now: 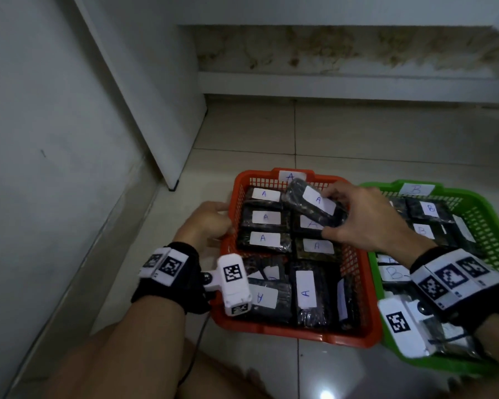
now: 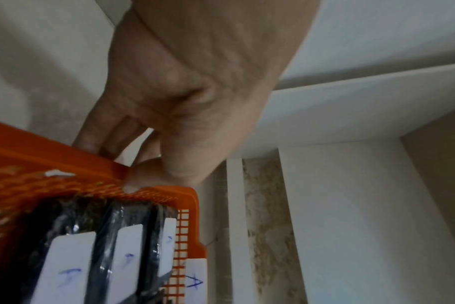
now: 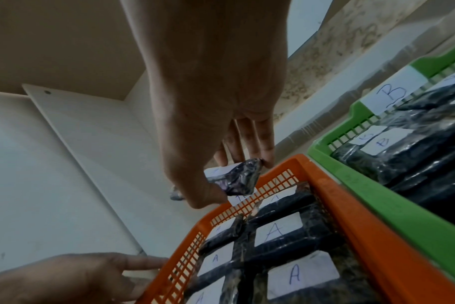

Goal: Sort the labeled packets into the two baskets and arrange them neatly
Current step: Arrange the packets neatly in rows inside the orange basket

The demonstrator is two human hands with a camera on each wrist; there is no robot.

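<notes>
An orange basket tagged A holds several black packets with white A labels. To its right stands a green basket tagged B, filled with B-labelled packets. My right hand grips one black A packet tilted above the far right of the orange basket; in the right wrist view the thumb and fingers pinch this packet. My left hand holds the orange basket's left rim, with the thumb over the rim and fingers outside.
Both baskets sit on a pale tiled floor. A white wall and a white panel rise close on the left. A stained step runs along the back. My knee is at the bottom.
</notes>
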